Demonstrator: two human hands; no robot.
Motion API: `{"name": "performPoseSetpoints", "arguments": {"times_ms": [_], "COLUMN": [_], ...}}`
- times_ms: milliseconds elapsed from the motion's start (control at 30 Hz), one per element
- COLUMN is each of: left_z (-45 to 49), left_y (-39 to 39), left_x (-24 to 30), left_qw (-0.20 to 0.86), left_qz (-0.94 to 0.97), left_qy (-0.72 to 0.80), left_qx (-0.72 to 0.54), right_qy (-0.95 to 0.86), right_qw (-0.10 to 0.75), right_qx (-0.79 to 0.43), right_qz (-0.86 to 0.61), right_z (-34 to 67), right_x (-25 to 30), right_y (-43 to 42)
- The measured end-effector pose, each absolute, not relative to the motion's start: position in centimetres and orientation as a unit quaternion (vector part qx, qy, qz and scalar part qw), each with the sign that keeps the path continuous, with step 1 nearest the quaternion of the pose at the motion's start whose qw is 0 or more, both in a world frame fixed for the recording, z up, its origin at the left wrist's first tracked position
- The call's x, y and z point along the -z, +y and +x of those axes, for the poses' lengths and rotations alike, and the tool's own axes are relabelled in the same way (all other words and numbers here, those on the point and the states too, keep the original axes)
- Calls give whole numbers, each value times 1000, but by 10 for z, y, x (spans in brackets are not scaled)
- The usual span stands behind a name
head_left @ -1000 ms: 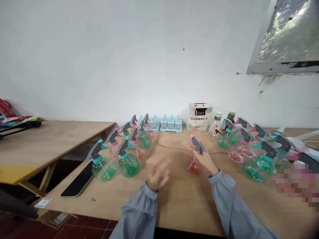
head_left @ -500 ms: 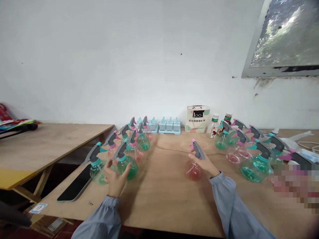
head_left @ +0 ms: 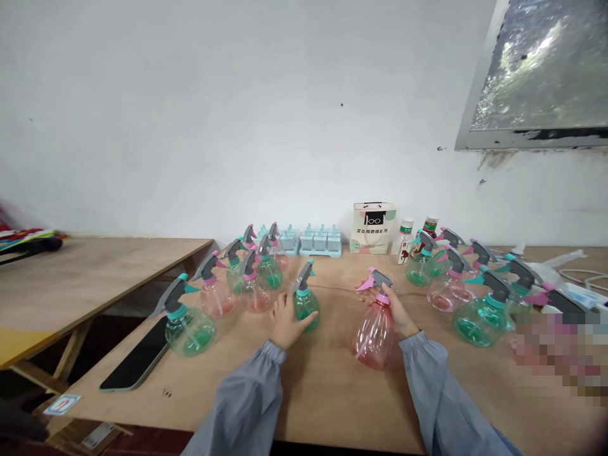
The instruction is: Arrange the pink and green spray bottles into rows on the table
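Observation:
My left hand [head_left: 288, 318] is wrapped round the left side of a green spray bottle [head_left: 308, 303] with a grey and teal trigger head, in the middle of the table. To its right, my right hand [head_left: 395, 309] grips a pink spray bottle [head_left: 374, 339] near its neck, just under the grey and pink head. The pink bottle leans slightly. Left of my left hand stand several more spray bottles, among them a green one [head_left: 190, 330] at the front and a pink one [head_left: 217, 296] behind it.
A black phone [head_left: 137, 354] lies at the table's [head_left: 332, 405] left edge. More spray bottles [head_left: 482, 316] crowd the right side. Along the wall are light-blue popsicle moulds [head_left: 320, 242], a paper bag [head_left: 373, 228] and two small bottles with white caps [head_left: 406, 240].
My left hand has carried the green spray bottle rightward from the left group to the middle. My right hand has shifted on the pink bottle, which sits nearer and shows more of its body.

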State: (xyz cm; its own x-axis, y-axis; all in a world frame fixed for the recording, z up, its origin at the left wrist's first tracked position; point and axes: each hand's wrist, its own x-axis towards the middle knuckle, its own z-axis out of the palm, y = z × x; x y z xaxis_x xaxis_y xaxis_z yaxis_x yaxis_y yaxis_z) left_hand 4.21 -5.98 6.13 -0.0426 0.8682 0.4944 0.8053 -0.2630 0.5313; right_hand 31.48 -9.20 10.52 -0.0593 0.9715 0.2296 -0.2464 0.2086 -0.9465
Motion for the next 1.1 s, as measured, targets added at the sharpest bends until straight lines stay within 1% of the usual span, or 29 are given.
{"name": "performPoseSetpoints", "arguments": {"times_ms": [67, 200, 433, 567, 733, 933, 1000, 1100], "left_z": [57, 70, 60, 60, 60, 61, 61, 62], "left_y": [-42, -18, -17, -16, -18, -22, -22, -23], "left_x": [-64, -51, -31, -31, -33, -38, -39, -38], "left_qw": [71, 125, 130, 143, 147, 136, 138, 137], "left_qz": [688, 683, 688, 682, 680, 681, 682, 675], "left_qy": [602, 534, 478, 485, 505, 516, 515, 522], "left_qx": [-400, -482, -531, -528, -511, -502, -500, -504], "right_qy": [-512, -506, -465, -462, -447, -438, -453, -456], "right_qw": [576, 571, 598, 607, 614, 668, 664, 633], "right_qx": [-533, -543, -568, -580, -567, -507, -504, -541], "right_qz": [-350, -353, -322, -286, -318, -323, -314, -315], "right_z": [315, 316, 317, 316, 312, 312, 313, 315], "right_x": [-105, -100, -91, -91, -87, -88, -89, -86], "right_y": [-94, -95, -93, -93, -94, -95, -95, -94]}}
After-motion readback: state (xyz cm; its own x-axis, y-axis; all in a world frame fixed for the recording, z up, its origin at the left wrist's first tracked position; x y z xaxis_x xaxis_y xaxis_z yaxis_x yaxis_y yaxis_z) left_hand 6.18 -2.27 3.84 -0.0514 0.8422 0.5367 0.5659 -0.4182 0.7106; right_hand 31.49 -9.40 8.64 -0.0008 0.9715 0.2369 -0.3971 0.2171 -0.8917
